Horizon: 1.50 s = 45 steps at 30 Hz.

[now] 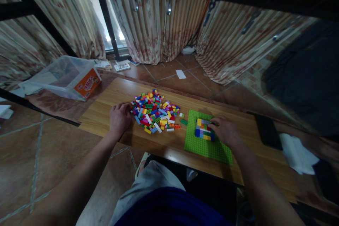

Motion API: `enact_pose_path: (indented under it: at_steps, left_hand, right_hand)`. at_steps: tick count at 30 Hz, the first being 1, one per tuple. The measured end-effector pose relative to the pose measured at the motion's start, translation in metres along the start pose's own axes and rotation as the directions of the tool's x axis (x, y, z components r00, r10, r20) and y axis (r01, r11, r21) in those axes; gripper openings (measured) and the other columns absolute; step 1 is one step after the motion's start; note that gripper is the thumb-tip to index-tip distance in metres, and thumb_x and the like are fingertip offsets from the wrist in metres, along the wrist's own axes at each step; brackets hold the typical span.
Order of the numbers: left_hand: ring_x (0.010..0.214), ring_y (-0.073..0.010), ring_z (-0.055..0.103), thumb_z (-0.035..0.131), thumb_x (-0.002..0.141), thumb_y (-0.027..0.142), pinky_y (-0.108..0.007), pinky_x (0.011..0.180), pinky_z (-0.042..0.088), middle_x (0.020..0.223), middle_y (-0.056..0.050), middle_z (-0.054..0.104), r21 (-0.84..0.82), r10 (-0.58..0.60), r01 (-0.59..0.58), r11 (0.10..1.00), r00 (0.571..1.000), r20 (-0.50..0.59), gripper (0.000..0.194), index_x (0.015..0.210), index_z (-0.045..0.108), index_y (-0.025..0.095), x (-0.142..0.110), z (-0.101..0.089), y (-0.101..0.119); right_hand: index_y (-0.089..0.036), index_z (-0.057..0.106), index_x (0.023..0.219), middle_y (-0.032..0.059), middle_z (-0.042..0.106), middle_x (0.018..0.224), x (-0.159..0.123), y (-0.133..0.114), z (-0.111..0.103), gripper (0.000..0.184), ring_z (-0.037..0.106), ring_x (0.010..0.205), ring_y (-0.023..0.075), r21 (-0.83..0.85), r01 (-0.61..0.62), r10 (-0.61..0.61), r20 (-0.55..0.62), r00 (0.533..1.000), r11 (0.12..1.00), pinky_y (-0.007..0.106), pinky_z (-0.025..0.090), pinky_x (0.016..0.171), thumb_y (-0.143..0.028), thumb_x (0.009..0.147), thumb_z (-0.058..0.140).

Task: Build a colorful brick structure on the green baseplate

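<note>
A heap of mixed-colour building bricks [155, 111] lies on the wooden table. My left hand [120, 118] rests at the heap's left edge with its fingers curled in; whether anything is between them is hidden. To the right is a green baseplate [193, 141] bearing a low, roughly square build [202, 132] of yellow, blue, white, red and other bricks. My right hand [225, 130] reaches over the baseplate from the right, thumb and fingers pinched on a small brick at the upper right of the build. The fingers partly cover that brick.
Between heap and baseplate lie a dark green brick [183, 122] and a few loose ones. A clear plastic box [63, 81] with an orange label stands at the left. On the table's right are a black flat object [267, 132] and white paper [298, 152]. Curtains [159, 28] hang behind.
</note>
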<state>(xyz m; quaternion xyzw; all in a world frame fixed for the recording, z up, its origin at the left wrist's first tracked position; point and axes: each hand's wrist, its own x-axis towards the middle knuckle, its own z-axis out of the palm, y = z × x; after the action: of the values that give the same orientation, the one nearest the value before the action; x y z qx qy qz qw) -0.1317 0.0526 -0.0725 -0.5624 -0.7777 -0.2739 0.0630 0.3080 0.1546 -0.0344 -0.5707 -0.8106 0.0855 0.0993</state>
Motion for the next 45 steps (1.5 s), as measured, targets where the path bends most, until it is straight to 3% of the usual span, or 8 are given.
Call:
enact_pose_path:
  at_steps: [4,8,11,15,24,32,42,45]
  left_hand:
    - [0.105,-0.0283,0.058,0.045,0.086,0.017,-0.043,0.097,0.043,0.113,-0.011,0.068,0.002,-0.002,0.002,1.000,1.000,0.002,0.030,0.104,0.069,0.019,0.000,0.001,0.000]
    - [0.105,-0.0279,0.058,0.044,0.086,0.017,-0.043,0.098,0.044,0.113,-0.010,0.068,-0.005,-0.003,0.003,1.000,1.000,0.000,0.030,0.103,0.069,0.019,0.000,0.001,0.000]
    - [0.106,-0.0286,0.058,0.045,0.086,0.016,-0.044,0.097,0.044,0.113,-0.010,0.068,-0.005,-0.012,0.013,1.000,1.000,0.003,0.030,0.104,0.069,0.019,0.000,0.000,0.001]
    - [0.106,-0.0288,0.058,0.045,0.086,0.017,-0.044,0.097,0.044,0.113,-0.011,0.068,-0.002,-0.020,0.020,1.000,1.000,0.009,0.030,0.103,0.069,0.019,0.000,-0.001,0.002]
    - [0.105,-0.0278,0.058,0.045,0.086,0.018,-0.043,0.097,0.044,0.113,-0.011,0.068,0.004,-0.002,0.002,1.000,1.000,-0.004,0.030,0.104,0.069,0.018,0.000,0.001,0.000]
    - [0.104,-0.0276,0.058,0.045,0.086,0.017,-0.043,0.097,0.044,0.113,-0.010,0.068,0.023,-0.004,0.004,1.000,1.000,-0.006,0.031,0.105,0.069,0.018,0.000,0.003,-0.001]
    - [0.103,-0.0277,0.059,0.046,0.084,0.015,-0.042,0.097,0.043,0.112,-0.011,0.069,0.022,0.012,-0.012,1.000,1.000,0.006,0.031,0.104,0.069,0.018,0.002,0.001,0.000]
    - [0.104,-0.0277,0.059,0.046,0.084,0.014,-0.041,0.097,0.043,0.112,-0.011,0.069,0.025,0.013,-0.013,1.000,1.000,0.004,0.031,0.104,0.069,0.017,0.002,0.001,0.001]
  right_hand:
    - [-0.021,0.071,0.094,0.0076,0.070,0.096,-0.006,0.002,0.002,0.029,0.064,0.084,0.0220,0.150,-0.074,0.091,-0.114,0.989,0.986,0.036,0.049,0.081,-0.042,0.083,0.055]
    - [-0.020,0.072,0.094,0.0100,0.073,0.099,-0.009,0.003,0.004,0.035,0.065,0.087,0.0235,0.296,-0.187,0.256,-0.213,0.943,0.936,0.038,0.050,0.083,-0.043,0.085,0.047]
    - [-0.018,0.073,0.095,0.0106,0.074,0.093,-0.007,0.002,0.009,0.039,0.066,0.083,0.0235,0.356,-0.282,0.363,-0.187,0.913,0.891,0.037,0.050,0.080,-0.045,0.085,0.046]
    - [-0.017,0.073,0.096,0.0116,0.073,0.093,-0.004,-0.005,0.018,0.040,0.065,0.083,0.0238,0.297,-0.354,0.407,-0.138,0.903,0.887,0.038,0.049,0.082,-0.045,0.084,0.047]
    - [-0.016,0.072,0.095,0.0140,0.070,0.097,-0.008,-0.015,0.031,0.042,0.062,0.091,0.0246,0.246,-0.300,0.353,-0.213,0.911,0.922,0.040,0.046,0.088,-0.045,0.087,0.042]
    - [-0.015,0.072,0.099,0.0153,0.071,0.101,-0.009,-0.014,0.048,0.044,0.063,0.095,0.0257,0.402,-0.218,0.363,-0.332,0.871,0.890,0.042,0.046,0.092,-0.045,0.086,0.043]
    - [-0.018,0.071,0.104,0.0128,0.072,0.107,-0.007,-0.013,0.054,0.043,0.064,0.098,0.0249,0.510,-0.220,0.413,-0.303,0.859,0.832,0.043,0.046,0.093,-0.047,0.084,0.045]
    - [-0.015,0.071,0.104,0.0142,0.073,0.104,-0.008,-0.008,0.052,0.048,0.065,0.097,0.0253,0.588,-0.207,0.456,-0.313,0.833,0.782,0.042,0.047,0.091,-0.051,0.085,0.045]
